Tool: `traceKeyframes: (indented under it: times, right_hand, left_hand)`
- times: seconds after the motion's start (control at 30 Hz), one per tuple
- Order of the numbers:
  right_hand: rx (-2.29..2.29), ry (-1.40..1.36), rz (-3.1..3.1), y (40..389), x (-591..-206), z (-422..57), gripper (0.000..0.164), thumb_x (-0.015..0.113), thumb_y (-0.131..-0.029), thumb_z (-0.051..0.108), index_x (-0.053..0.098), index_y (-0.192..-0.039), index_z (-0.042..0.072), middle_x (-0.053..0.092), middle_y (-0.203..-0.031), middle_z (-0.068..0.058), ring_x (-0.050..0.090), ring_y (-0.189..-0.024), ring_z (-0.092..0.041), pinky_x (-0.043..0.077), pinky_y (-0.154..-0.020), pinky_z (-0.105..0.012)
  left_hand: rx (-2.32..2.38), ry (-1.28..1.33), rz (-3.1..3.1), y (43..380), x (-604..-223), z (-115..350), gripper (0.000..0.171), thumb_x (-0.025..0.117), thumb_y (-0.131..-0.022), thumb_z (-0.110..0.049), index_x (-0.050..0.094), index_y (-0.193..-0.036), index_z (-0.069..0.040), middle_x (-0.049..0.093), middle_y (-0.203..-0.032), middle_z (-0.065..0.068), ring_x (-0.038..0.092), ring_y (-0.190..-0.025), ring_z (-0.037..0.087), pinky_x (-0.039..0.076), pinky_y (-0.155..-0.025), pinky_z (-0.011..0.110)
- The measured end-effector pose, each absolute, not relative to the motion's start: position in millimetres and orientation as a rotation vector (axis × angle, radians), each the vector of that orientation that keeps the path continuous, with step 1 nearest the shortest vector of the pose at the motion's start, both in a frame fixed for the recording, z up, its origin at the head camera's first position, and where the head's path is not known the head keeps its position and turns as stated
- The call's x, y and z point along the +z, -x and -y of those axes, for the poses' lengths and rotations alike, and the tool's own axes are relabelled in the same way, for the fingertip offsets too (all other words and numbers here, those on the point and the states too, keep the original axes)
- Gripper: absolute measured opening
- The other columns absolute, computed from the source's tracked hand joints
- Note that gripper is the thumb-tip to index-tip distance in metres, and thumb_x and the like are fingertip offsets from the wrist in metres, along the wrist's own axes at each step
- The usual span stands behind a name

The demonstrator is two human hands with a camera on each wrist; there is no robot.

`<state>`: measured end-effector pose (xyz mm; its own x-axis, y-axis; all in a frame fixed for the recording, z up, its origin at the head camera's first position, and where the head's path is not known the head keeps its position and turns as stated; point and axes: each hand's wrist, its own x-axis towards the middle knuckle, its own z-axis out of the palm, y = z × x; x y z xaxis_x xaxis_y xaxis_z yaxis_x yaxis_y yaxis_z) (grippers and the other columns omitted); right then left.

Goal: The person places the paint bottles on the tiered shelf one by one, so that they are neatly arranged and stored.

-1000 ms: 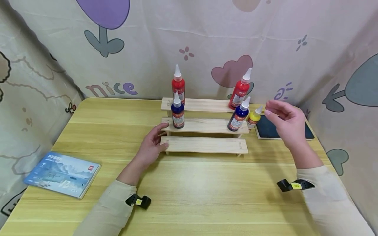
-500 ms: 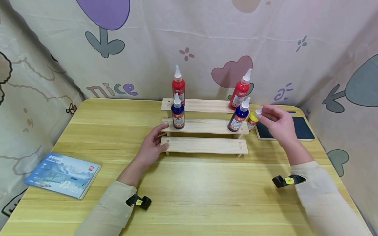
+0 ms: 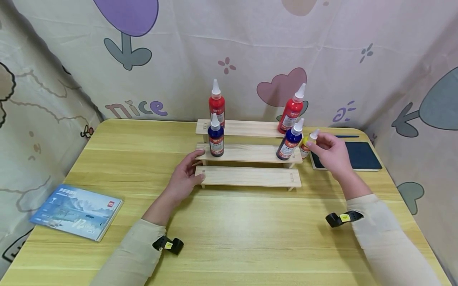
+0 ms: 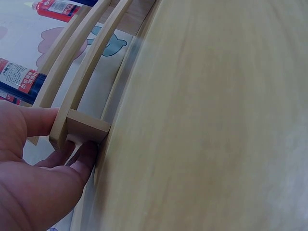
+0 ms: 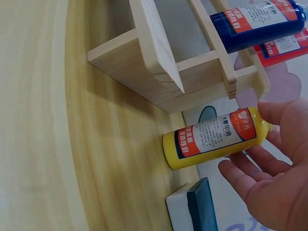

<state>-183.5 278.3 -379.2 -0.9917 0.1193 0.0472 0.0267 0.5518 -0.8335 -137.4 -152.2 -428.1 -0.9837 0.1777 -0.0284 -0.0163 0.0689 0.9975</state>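
A three-tier wooden display stand [image 3: 247, 174] stands mid-table. My left hand [image 3: 181, 176] grips its left end; in the left wrist view the thumb and fingers [image 4: 86, 156] lie on either side of the step's end. At the stand's right side, my right hand [image 3: 332, 153] holds a yellow bottle [image 5: 211, 137] with a white nozzle by its shoulder, thumb on one side and fingers on the other. The bottle stands on the table. Two blue bottles [image 3: 216, 141] are on the middle tier and two red bottles [image 3: 290, 115] on the top one. The lowest tier holds none.
A dark-covered notebook [image 3: 363, 155] lies behind my right hand, with a thin blue stick [image 3: 347, 136] beyond it. A blue picture-covered book [image 3: 76, 212] is at the table's left. Patterned cloth [image 3: 179, 71] hangs behind and at both sides.
My right hand has come left and down from beside the notebook to the yellow bottle and taken hold of it. The left hand and the stand have stayed put.
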Motion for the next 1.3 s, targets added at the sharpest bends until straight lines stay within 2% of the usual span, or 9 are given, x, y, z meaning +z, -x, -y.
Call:
traceKeyframes:
  times: [0.13,0.27,0.6,0.8,1.07,1.3]
  right_hand:
    - [1.48,0.116,2.644,182.7,-380.7,-276.9,0.045,0.068,-0.096,0.035,0.062,-0.13,0.007,0.06,-0.121,-0.01,0.059,-0.109,-0.019,0.051,-0.089,-0.021]
    - [1.516,0.118,2.62,181.3,-380.3,-275.8,0.044,0.068,-0.096,0.033,0.062,-0.131,0.007,0.06,-0.12,-0.01,0.059,-0.107,-0.017,0.051,-0.084,-0.017]
    - [1.499,0.102,2.592,169.8,-377.8,-277.8,0.04,0.07,-0.095,0.027,0.063,-0.127,0.004,0.062,-0.113,-0.009,0.06,-0.098,-0.013,0.052,-0.079,-0.015]
    - [1.456,0.086,2.586,158.4,-376.3,-280.8,0.039,0.07,-0.095,0.026,0.064,-0.126,0.002,0.062,-0.112,-0.008,0.061,-0.095,-0.011,0.051,-0.078,-0.013]
    - [1.432,0.028,2.546,138.5,-369.7,-284.7,0.034,0.072,-0.094,0.018,0.065,-0.122,0.001,0.064,-0.11,0.001,0.061,-0.096,-0.007,0.051,-0.079,-0.013]
    - [1.362,-0.016,2.564,118.6,-356.8,-286.6,0.032,0.072,-0.094,0.018,0.067,-0.123,0.003,0.065,-0.114,0.003,0.06,-0.098,-0.009,0.05,-0.079,-0.012]
  left_hand:
    - [2.045,-0.165,-2.187,137.4,-428.1,152.2,0.074,0.06,-0.087,0.019,0.046,-0.148,-0.019,0.042,-0.149,0.01,0.043,-0.132,0.029,0.036,-0.11,0.046]
    - [2.051,-0.172,-2.184,138.1,-429.2,152.1,0.073,0.059,-0.087,0.02,0.046,-0.148,-0.018,0.042,-0.149,0.01,0.043,-0.132,0.029,0.036,-0.11,0.045]
    - [2.062,-0.189,-2.18,138.7,-431.5,152.1,0.073,0.058,-0.087,0.021,0.045,-0.149,-0.015,0.041,-0.15,0.012,0.042,-0.133,0.032,0.035,-0.11,0.047]
    - [2.046,-0.159,-2.187,137.9,-429.2,151.9,0.073,0.059,-0.087,0.019,0.046,-0.148,-0.019,0.041,-0.15,0.01,0.043,-0.133,0.03,0.035,-0.111,0.045]
    - [2.052,-0.176,-2.192,138.3,-430.4,152.8,0.073,0.059,-0.087,0.019,0.045,-0.149,-0.017,0.041,-0.15,0.01,0.042,-0.133,0.031,0.034,-0.111,0.046]
    - [2.035,-0.193,-2.207,139.0,-430.2,152.6,0.072,0.059,-0.088,0.018,0.046,-0.149,-0.018,0.041,-0.151,0.007,0.043,-0.133,0.029,0.033,-0.111,0.044]
